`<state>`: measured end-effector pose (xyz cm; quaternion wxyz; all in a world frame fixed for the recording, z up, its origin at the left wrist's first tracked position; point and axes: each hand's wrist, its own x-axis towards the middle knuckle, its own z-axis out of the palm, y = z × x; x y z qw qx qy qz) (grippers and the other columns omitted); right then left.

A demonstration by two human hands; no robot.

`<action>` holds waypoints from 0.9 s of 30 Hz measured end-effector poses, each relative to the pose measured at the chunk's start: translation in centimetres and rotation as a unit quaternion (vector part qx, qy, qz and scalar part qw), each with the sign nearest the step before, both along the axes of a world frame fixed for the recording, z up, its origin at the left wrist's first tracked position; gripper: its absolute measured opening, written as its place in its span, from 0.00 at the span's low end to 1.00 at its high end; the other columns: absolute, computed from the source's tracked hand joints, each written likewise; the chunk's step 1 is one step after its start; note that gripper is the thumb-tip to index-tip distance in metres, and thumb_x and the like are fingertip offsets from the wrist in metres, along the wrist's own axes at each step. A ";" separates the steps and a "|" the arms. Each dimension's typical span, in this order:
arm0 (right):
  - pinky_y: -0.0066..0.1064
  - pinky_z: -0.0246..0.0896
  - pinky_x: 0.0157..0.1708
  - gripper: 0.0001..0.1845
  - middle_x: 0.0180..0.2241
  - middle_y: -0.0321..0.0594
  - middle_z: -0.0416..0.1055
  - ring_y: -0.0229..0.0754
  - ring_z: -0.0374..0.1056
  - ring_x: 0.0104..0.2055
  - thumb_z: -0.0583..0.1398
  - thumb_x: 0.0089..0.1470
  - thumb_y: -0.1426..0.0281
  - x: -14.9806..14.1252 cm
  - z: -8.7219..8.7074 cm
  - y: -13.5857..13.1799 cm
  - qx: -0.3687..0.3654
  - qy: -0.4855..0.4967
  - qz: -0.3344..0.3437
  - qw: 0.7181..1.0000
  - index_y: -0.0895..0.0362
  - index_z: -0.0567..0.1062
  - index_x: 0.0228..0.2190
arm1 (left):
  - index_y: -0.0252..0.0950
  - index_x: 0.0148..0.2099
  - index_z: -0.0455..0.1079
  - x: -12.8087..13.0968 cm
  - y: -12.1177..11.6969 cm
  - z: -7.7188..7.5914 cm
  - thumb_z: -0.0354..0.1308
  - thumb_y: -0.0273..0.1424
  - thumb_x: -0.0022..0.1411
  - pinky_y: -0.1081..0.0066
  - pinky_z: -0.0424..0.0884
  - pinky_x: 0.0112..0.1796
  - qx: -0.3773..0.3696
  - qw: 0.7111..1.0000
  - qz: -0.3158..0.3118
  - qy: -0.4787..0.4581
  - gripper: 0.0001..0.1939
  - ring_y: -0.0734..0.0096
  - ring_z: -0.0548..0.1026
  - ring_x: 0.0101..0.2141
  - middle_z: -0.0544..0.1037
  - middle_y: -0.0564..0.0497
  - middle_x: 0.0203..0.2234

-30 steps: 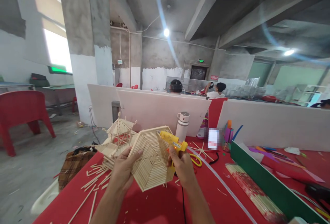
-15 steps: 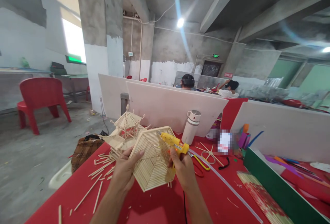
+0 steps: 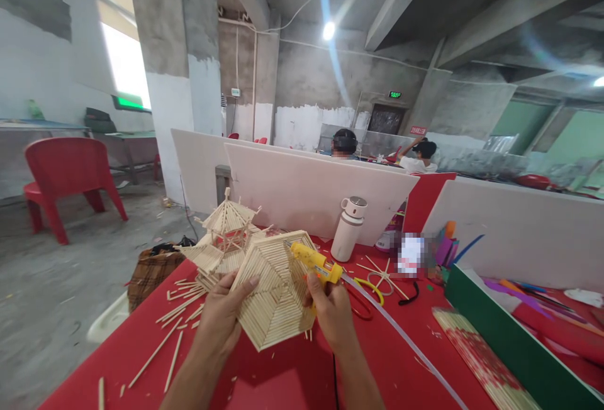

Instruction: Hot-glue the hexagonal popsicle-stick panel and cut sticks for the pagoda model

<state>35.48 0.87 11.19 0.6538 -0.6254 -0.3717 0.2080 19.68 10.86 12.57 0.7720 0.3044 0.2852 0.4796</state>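
Note:
A hexagonal panel of thin wooden sticks is tilted up above the table, its rows of sticks meeting at the centre. My left hand is closed on its left edge, thumb across the face. In my right hand is a yellow hot glue gun, its nozzle pointing left over the panel's upper part. A long clear glue stick trails from the gun's back toward the lower right. Behind the panel stands a pagoda model made of sticks, partly covered by it.
Loose sticks lie at the left on the red table. A white thermos stands behind the gun. Pliers with red and yellow handles, a bundle of sticks and a green box are at right. Two people sit beyond the white partition.
The view has shifted slightly. The panel and glue gun stay in nearly the same pose, with the nozzle still over the panel's upper part.

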 end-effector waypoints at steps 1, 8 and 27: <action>0.30 0.61 0.27 0.30 0.17 0.38 0.68 0.40 0.65 0.23 0.59 0.53 0.44 0.1 0.0 0.0 0.002 -0.004 -0.004 1.000 0.57 0.70 0.17 | 0.29 0.37 0.78 0.0 -0.1 0.1 0.77 0.22 0.32 0.66 0.81 0.29 -0.003 1.000 0.000 0.000 0.24 0.56 0.83 0.28 0.85 0.44 0.29; 0.30 0.62 0.25 0.27 0.19 0.35 0.67 0.38 0.65 0.22 0.61 0.53 0.45 1.7 0.1 -0.3 0.064 0.055 -0.053 0.995 0.59 0.74 0.28 | 0.29 0.37 0.78 -0.2 -0.1 -0.2 0.77 0.23 0.32 0.66 0.81 0.30 -0.009 1.000 0.000 -0.006 0.25 0.56 0.83 0.28 0.85 0.44 0.30; 0.29 0.62 0.26 0.26 0.19 0.33 0.65 0.37 0.65 0.22 0.60 0.54 0.46 1.3 0.1 -0.6 0.050 0.069 -0.036 0.996 0.57 0.72 0.27 | 0.30 0.37 0.78 -0.3 -0.2 -0.2 0.77 0.23 0.33 0.65 0.81 0.31 -0.009 1.000 -0.001 -0.003 0.24 0.56 0.83 0.28 0.85 0.44 0.30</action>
